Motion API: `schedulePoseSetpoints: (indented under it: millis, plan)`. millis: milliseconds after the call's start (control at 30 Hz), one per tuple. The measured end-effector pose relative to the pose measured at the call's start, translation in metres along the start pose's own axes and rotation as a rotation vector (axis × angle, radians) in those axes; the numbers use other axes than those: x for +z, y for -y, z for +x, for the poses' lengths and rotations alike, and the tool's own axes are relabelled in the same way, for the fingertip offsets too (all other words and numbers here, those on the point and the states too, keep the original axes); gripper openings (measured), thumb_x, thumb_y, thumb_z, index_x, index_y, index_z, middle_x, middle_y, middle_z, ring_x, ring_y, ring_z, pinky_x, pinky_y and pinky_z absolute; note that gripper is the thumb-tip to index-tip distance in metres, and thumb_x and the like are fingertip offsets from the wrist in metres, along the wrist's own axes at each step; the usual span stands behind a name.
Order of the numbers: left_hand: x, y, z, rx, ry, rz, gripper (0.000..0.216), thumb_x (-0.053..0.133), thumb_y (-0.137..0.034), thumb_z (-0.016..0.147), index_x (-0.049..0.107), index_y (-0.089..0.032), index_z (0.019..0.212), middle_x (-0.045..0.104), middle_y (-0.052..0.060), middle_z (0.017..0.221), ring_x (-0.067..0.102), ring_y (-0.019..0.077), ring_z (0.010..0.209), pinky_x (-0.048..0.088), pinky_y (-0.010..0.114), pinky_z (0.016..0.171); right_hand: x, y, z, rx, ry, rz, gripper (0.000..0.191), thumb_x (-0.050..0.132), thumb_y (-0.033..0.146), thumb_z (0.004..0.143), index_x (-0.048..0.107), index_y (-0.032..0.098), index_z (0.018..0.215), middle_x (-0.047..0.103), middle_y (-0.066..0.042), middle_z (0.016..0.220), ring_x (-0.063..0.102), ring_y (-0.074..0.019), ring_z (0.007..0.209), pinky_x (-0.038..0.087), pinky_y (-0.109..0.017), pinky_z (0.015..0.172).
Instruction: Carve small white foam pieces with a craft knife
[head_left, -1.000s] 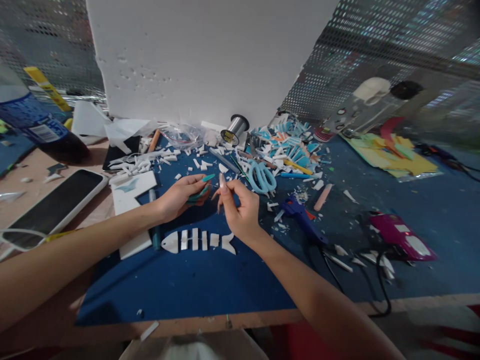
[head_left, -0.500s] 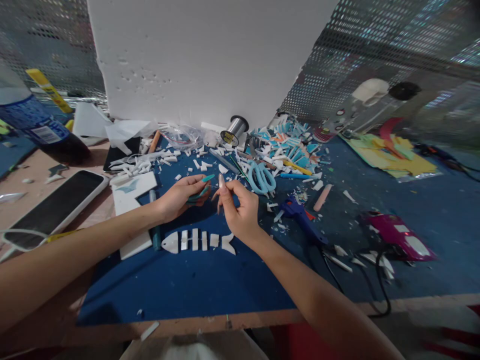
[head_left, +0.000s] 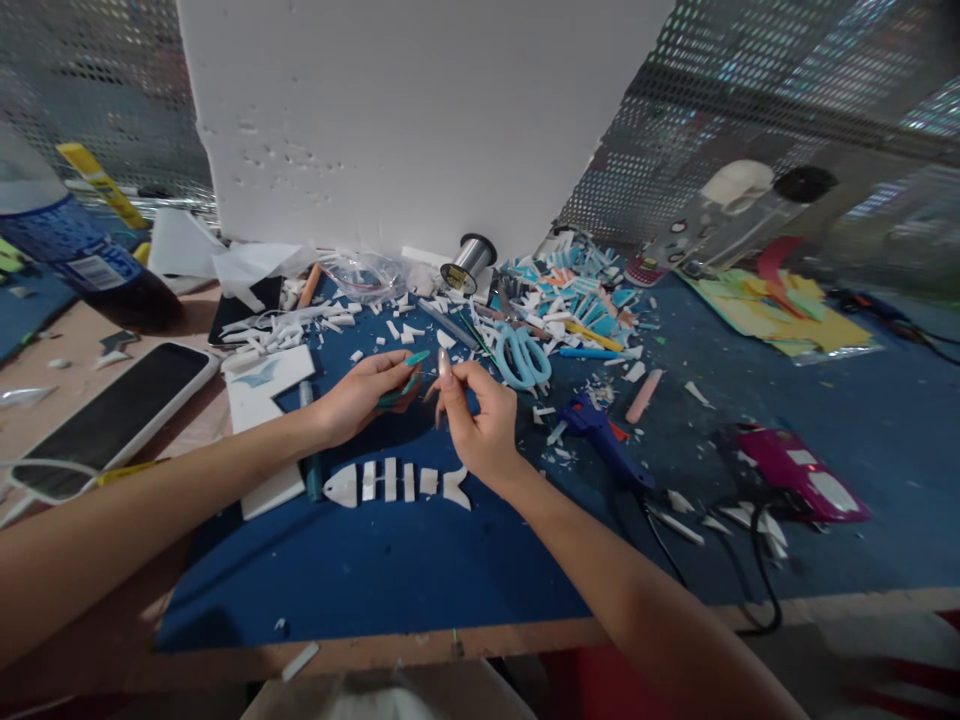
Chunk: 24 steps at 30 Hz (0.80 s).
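The left hand (head_left: 375,390) and the right hand (head_left: 481,415) face each other over the middle of the blue mat (head_left: 375,585), raised on the far side of a white fish skeleton (head_left: 391,480). The left hand is narrowed, thumb against fingers, on a fine strand (head_left: 430,373) that spans the small gap to the right hand, whose thumb and forefinger pinch together at its other side; the strand is too thin to tell its material. The fish skeleton lies flat on the near part of the mat in six separate-looking pieces, head at the left and forked tail at the right, and whether anything joins them is hard to see. Just left of its head lies a teal stick (head_left: 312,465), beside a notched white board (head_left: 259,385) partly covered by the left forearm. Farther off, light blue scissors (head_left: 523,356) lie just beyond the right hand, with a spool of silvery wire (head_left: 470,264) behind them and a heap of white and blue scraps (head_left: 581,290) to the far right of it. A blue glue gun (head_left: 607,440) rests right of the right hand, and a smartphone (head_left: 112,420) lies at the left.
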<state>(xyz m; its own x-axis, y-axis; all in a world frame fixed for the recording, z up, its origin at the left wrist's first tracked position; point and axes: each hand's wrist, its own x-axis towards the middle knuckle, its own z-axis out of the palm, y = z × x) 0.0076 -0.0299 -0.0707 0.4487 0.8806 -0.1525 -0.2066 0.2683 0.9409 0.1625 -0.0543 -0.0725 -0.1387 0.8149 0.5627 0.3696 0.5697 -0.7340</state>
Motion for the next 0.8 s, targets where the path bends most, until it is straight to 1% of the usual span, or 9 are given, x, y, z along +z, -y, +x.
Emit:
schedulePoseSetpoints:
  millis: [367, 533, 800]
  plan:
    - [-0.0018, 0.0026, 0.0009, 0.018, 0.024, -0.005, 0.021, 0.047, -0.025, 0.087, 0.048, -0.015, 0.068, 0.042, -0.003, 0.058, 0.037, 0.0066, 0.05, 0.032, 0.019, 0.049, 0.0009, -0.0031, -0.0013, -0.049, -0.033, 0.006, 0.025, 0.044, 0.022, 0.092, 0.049, 0.02, 0.068, 0.05, 0.003, 0.055, 0.049, -0.0103, 0.051, 0.04, -0.023, 0.053]
    - [-0.0016, 0.0016, 0.0008, 0.019, 0.008, 0.003, 0.021, 0.045, -0.022, 0.088, 0.048, -0.014, 0.068, 0.042, -0.002, 0.058, 0.037, 0.0066, 0.05, 0.032, 0.019, 0.049, 0.0007, -0.0029, -0.001, -0.044, -0.026, -0.002, 0.025, 0.044, 0.021, 0.092, 0.049, 0.02, 0.067, 0.049, 0.003, 0.054, 0.049, -0.0103, 0.051, 0.04, -0.023, 0.053]
    - [0.0001, -0.0001, -0.0007, 0.013, 0.006, 0.004, 0.021, 0.046, -0.023, 0.088, 0.047, -0.014, 0.068, 0.041, -0.003, 0.058, 0.037, 0.0067, 0.05, 0.031, 0.02, 0.049, -0.0002, -0.0004, -0.0003, -0.037, -0.015, 0.003, 0.025, 0.044, 0.019, 0.091, 0.047, 0.02, 0.066, 0.048, 0.003, 0.054, 0.049, -0.0104, 0.051, 0.039, -0.023, 0.053]
